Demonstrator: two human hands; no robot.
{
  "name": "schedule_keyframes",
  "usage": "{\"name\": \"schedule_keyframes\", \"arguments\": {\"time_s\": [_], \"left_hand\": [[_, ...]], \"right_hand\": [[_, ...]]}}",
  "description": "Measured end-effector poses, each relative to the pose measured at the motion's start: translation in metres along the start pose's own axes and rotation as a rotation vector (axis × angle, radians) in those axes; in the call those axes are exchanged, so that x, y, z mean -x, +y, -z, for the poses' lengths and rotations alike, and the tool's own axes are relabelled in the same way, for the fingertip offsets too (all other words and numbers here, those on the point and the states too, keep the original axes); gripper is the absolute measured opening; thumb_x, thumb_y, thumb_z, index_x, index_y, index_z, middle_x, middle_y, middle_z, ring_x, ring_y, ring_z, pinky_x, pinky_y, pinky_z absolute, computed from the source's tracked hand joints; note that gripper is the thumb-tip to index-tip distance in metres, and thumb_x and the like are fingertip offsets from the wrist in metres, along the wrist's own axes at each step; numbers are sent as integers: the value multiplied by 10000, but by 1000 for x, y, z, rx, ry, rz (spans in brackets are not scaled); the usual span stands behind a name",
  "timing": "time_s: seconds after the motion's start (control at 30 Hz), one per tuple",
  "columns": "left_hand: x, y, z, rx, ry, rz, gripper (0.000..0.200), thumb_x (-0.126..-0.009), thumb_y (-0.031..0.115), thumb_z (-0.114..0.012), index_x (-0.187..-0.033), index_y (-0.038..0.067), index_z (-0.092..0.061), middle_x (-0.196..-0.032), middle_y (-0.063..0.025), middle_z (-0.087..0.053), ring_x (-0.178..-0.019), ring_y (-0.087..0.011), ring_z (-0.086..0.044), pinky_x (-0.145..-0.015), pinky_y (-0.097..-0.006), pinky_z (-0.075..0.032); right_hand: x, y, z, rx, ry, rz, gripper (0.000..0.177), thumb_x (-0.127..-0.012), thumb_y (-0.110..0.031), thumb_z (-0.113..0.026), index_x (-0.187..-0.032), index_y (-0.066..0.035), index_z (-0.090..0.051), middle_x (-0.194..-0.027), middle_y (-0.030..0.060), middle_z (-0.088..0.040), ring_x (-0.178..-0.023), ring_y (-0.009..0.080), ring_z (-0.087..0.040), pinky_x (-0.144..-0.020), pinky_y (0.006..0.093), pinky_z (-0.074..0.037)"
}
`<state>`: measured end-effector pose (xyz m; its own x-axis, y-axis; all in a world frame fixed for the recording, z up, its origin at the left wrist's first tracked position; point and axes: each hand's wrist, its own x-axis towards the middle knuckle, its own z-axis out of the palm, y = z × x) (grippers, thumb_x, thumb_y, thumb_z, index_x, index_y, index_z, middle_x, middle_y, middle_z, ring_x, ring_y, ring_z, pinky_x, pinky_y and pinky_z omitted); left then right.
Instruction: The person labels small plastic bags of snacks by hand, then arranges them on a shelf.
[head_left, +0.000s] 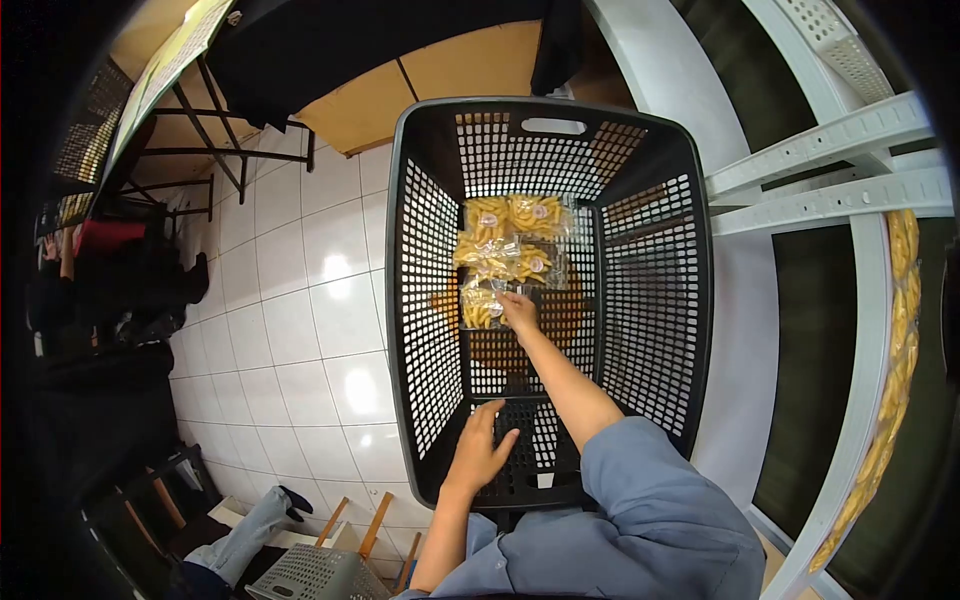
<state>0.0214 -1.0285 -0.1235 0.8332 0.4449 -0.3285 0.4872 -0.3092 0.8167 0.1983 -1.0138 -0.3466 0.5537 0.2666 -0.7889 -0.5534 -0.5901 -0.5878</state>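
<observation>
A large black plastic basket [704, 290] with perforated walls stands in front of me. On its floor, towards the far left, lie several clear bags of yellow finger-shaped snacks [487, 218] with small round labels. My right hand [518, 312] reaches down into the basket, its fingers closed on the edge of the nearest snack bag [481, 306]. That bag lies beside the others, and the fingertips are partly hidden by the plastic. Over the near left part of the basket, my left hand [480, 455] is held with thumb and fingers apart, holding nothing.
White metal shelving [830, 155] stands close on the right, with yellow snack bags [890, 370] along it. White floor tiles [290, 260] stretch to the left. A grey perforated basket [318, 573] and a person's jeans leg [240, 540] are at the lower left. Another person's hand [67, 255] shows far left.
</observation>
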Motion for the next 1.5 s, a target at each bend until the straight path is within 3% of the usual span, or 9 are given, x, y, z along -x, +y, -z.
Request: {"name": "schedule_keyframes", "arguments": {"time_s": [0.13, 0.23, 0.3, 0.4, 0.67, 0.73, 1.13, 1.27, 1.5], "left_hand": [[-3, -13, -8, 33, -42, 62, 404, -759, 152, -553, -1086, -40, -412, -1035, -206, -477, -989, -340, -452, -858, -362, -361], [-8, -19, -8, 58, -62, 77, 407, -765, 162, -547, -1090, -41, -411, -1037, -209, -478, -995, -341, -451, -861, -362, -360], [-8, -24, -11, 64, -82, 106, 410, -768, 170, -545, -1095, -37, -412, -1049, -209, -478, -998, -340, -453, -863, -363, -360], [-6, -26, -12, 85, -110, 131, 412, -767, 172, -545, -1099, -33, -412, -1054, -207, -478, -997, -337, -455, -862, -363, -362], [-10, -22, -12, 84, -103, 115, 413, -766, 170, -551, -1101, -28, -414, -1055, -204, -481, -1007, -320, -459, -868, -346, -360], [-9, -25, -13, 95, -94, 116, 412, -762, 170, -552, -1098, -26, -419, -1042, -206, -487, -995, -332, -460, -861, -357, -363], [-27, -17, 9, 385, 300, 181, 586, -750, 208, -587, -1218, 10, -295, -1211, -148, -356, -1121, -260, -355, -881, -388, -323], [-37, 45, 36, 418, -32, -126, 800, -629, 222, -703, -1267, 64, -246, -1293, -119, -299, -1194, -244, -286, -940, -383, -262], [-33, 179, -10, 950, -940, -298, 832, -599, 294, -676, -1246, -17, -256, -1239, -178, -352, -1146, -265, -355, -954, -361, -272]], "right_hand": [[-6, 9, -4, 19, 141, 97, 224, -731, -246, -587, -835, -49, -600, -749, 70, -602, -710, 198, -574, -659, 311, -445], [1, 33, 8, 21, 67, 55, 224, -747, -240, -553, -831, -36, -591, -886, 108, -572, -824, 230, -544, -742, 342, -421], [12, 38, 16, 492, 284, 65, 239, -761, -244, -513, -841, -28, -579, -1030, 148, -476, -959, 269, -462, -839, 367, -360], [15, 32, 17, 302, 271, -104, 261, -761, -255, -498, -869, -26, -564, -1084, 160, -392, -1034, 296, -381, -899, 384, -299], [2, 26, 8, 326, 166, -147, 296, -704, -303, -571, -852, -47, -546, -941, 140, -490, -890, 288, -486, -804, 391, -375], [12, 22, 10, 235, 120, 0, 225, -714, -252, -574, -791, -46, -528, -719, 104, -521, -742, 239, -529, -702, 354, -408], [177, -46, 137, 260, -167, 738, 191, -608, -14, -573, -641, -23, -385, -597, 40, -430, -537, 110, -449, -489, 237, -378], [269, -100, 197, 477, -431, 936, 157, -609, -21, -573, -718, -6, -462, -679, 46, -492, -581, 123, -495, -517, 236, -421], [388, -126, 282, 1, -231, 948, 169, -734, 80, -503, -877, -1, -466, -891, 53, -500, -741, 132, -564, -661, 250, -494]]}}
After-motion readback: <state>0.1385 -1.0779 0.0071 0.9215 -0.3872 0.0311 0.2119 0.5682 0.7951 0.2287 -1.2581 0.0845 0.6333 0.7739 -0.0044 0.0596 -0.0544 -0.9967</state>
